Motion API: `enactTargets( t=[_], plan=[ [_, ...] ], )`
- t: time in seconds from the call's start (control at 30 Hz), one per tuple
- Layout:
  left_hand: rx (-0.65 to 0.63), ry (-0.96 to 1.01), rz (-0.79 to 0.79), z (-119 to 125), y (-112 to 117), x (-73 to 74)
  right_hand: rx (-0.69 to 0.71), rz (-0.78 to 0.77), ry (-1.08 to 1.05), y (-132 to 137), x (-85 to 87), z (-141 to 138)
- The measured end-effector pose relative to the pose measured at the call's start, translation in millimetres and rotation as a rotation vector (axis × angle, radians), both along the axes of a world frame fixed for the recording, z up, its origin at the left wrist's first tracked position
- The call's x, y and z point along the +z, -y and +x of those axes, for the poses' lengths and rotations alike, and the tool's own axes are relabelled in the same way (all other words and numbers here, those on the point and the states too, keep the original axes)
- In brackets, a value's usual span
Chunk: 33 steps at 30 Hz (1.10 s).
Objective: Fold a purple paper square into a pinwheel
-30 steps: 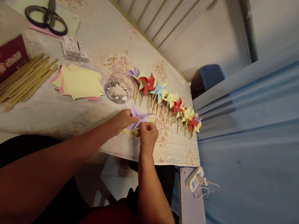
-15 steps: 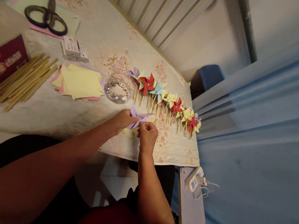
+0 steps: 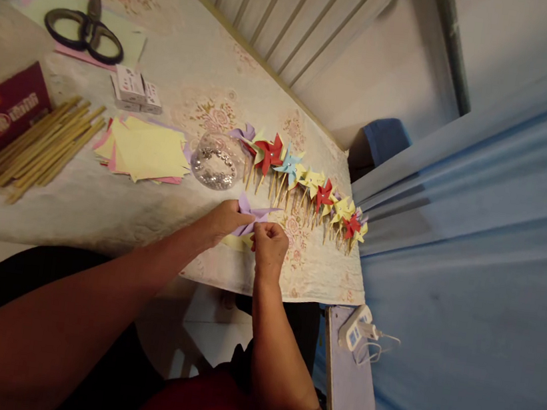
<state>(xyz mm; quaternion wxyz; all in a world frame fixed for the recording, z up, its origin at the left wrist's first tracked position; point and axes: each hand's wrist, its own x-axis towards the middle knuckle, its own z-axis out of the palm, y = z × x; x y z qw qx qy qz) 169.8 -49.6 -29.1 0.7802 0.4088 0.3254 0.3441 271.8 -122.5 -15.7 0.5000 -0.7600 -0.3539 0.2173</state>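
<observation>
A purple paper pinwheel (image 3: 245, 221) is between my two hands, low over the front part of the table. My left hand (image 3: 224, 221) pinches it from the left side. At its right edge, my right hand (image 3: 271, 244) is closed with thumb and fingers together on the paper; anything small inside that pinch is hidden. Beneath the hands lies a pale yellow paper sheet (image 3: 237, 242), partly covered. Just beyond, a clear round container (image 3: 216, 162) holds small shiny metal pieces. A row of finished pinwheels (image 3: 311, 182) in red, yellow, blue and purple lies on sticks to the right.
A stack of coloured paper squares (image 3: 147, 151) lies left of the container. Wooden sticks (image 3: 54, 146) rest against a dark red box (image 3: 5, 119). Small white boxes (image 3: 135, 89) and black scissors (image 3: 87, 32) are farther back. A power strip (image 3: 355, 329) sits at lower right.
</observation>
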Motion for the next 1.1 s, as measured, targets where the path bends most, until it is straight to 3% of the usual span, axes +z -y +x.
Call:
enactTargets(
  t=[0.4, 0.53, 0.63, 0.77, 0.9, 1.1],
  plan=[
    [0.027, 0.015, 0.004, -2.0, -0.4, 1.1, -0.002, 0.037, -0.039, 2.6, 4.8, -2.6],
    [0.037, 0.043, -0.039, -6.0, -2.6, -0.2, -0.128, 0.106, -0.041, 9.6, 2.0, 15.7],
    [0.038, 0.052, -0.114, -11.2, -3.7, 4.5, -0.199, 0.084, -0.002, 16.3, -9.4, 42.2],
    [0.049, 0.057, -0.151, -17.4, -5.7, 7.5, -0.193, 0.022, 0.280, 24.9, -31.4, 68.5],
    [0.066, 0.057, -0.132, -20.6, -10.6, -5.4, -0.093, -0.035, 0.588, 29.5, -48.3, 67.4],
    [0.090, 0.006, -0.133, -27.6, -14.8, -18.8, 0.007, -0.073, 0.693, 33.1, -57.7, 65.6]
  ],
)
